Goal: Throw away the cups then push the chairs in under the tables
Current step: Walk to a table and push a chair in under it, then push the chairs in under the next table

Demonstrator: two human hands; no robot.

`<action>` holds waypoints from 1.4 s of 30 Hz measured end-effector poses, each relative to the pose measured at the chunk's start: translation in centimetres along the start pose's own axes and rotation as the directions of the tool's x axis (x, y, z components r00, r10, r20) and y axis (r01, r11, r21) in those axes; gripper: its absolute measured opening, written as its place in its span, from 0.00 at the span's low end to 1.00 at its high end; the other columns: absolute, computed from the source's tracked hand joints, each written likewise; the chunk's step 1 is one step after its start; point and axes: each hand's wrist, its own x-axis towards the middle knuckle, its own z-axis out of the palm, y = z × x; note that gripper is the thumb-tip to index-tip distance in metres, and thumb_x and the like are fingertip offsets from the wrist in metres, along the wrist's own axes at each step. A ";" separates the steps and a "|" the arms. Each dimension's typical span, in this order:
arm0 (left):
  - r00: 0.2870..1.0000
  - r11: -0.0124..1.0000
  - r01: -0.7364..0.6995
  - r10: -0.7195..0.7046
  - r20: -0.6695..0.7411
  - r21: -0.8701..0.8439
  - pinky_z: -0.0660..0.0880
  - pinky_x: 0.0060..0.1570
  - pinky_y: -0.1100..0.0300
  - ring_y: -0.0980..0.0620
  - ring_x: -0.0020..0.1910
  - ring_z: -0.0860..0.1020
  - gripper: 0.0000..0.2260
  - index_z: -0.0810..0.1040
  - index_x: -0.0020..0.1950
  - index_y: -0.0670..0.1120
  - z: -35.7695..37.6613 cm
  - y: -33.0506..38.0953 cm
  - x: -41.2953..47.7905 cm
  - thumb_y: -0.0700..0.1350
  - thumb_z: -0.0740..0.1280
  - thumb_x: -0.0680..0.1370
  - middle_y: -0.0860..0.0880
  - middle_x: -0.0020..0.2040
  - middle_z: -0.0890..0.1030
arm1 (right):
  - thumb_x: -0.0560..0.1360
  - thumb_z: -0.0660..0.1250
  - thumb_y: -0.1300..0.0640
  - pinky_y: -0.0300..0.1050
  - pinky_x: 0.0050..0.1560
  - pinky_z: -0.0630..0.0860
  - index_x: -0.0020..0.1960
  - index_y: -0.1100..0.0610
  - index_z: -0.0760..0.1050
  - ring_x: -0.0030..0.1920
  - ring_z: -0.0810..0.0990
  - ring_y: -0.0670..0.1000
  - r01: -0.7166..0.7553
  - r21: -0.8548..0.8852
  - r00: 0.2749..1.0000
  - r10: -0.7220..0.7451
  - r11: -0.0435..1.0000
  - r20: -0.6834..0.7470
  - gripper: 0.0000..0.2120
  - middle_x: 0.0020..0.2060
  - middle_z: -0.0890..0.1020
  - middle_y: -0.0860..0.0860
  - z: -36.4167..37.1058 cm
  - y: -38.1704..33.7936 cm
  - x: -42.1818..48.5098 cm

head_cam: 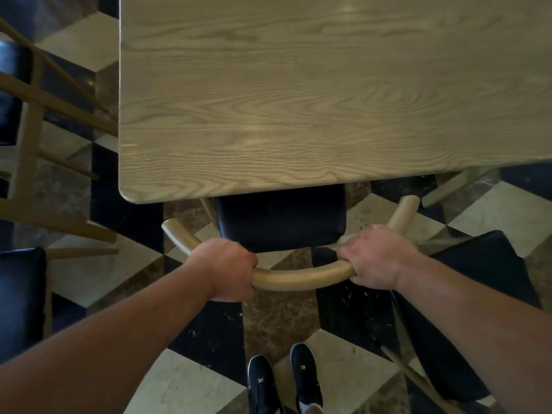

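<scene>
Gripping the curved wooden back rail (298, 279) of a chair, the person is standing at the near edge of the table (328, 85) with both hands on it. The left hand (227, 268) is wrapping the rail to the left of its middle, fingers curled fully under and around the wood; the right hand (375, 261) is clamping the rail further right in the same closed way, with its fingers (348, 242) folding over the top. Neither hand is carrying anything else.

The chair's dark seat (280, 219) is sitting partly beneath the table's edge, its front portion hidden under the top while the rear portion and the whole rail are lying outside. So this chair is looking roughly halfway in, and one more shove forward should be seating it.

The table's top is showing no cups anywhere in view, which suggests the throwing-away part is finished, though the far end of the table is running out of frame. More work seems to be waiting: another dark-seated chair (466, 309) is standing angled out on the right, well clear of the table, another seat (21, 300) is showing at the lower left, and a wooden chair frame (30, 130) is standing off the table's left side. The person's dark shoes (283, 383) are planted on the checkered floor (179, 383) just behind the chair.
</scene>
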 end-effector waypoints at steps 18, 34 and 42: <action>0.995 0.996 0.090 -0.090 -0.041 0.000 0.72 0.32 0.55 0.58 0.32 0.74 0.15 0.79 0.44 0.60 -0.3 1.3 -0.9 0.65 0.61 0.65 0.59 0.34 0.77 | 0.72 0.67 0.37 0.54 0.49 0.75 0.45 0.39 0.74 0.40 0.76 0.45 -0.032 -0.018 0.996 0.030 0.999 -0.079 0.08 0.36 0.75 0.39 0.6 -0.4 -0.6; 0.847 0.967 -0.003 -0.134 -0.515 -0.256 0.74 0.65 0.43 0.45 0.69 0.73 0.24 0.72 0.72 0.54 0.1 29.9 -4.4 0.58 0.71 0.77 0.50 0.69 0.75 | 0.80 0.68 0.48 0.56 0.70 0.71 0.76 0.54 0.71 0.71 0.72 0.56 -0.155 0.485 0.783 0.406 0.861 -0.471 0.26 0.69 0.77 0.53 16.3 0.0 -25.0; 0.920 0.947 -0.207 0.101 -0.379 -0.248 0.73 0.66 0.48 0.48 0.69 0.72 0.23 0.71 0.72 0.56 0.0 52.4 0.3 0.59 0.69 0.79 0.52 0.71 0.73 | 0.78 0.71 0.54 0.58 0.65 0.75 0.69 0.57 0.77 0.64 0.76 0.58 -0.393 0.525 0.662 0.628 0.755 -0.408 0.21 0.62 0.81 0.55 31.1 8.3 -43.6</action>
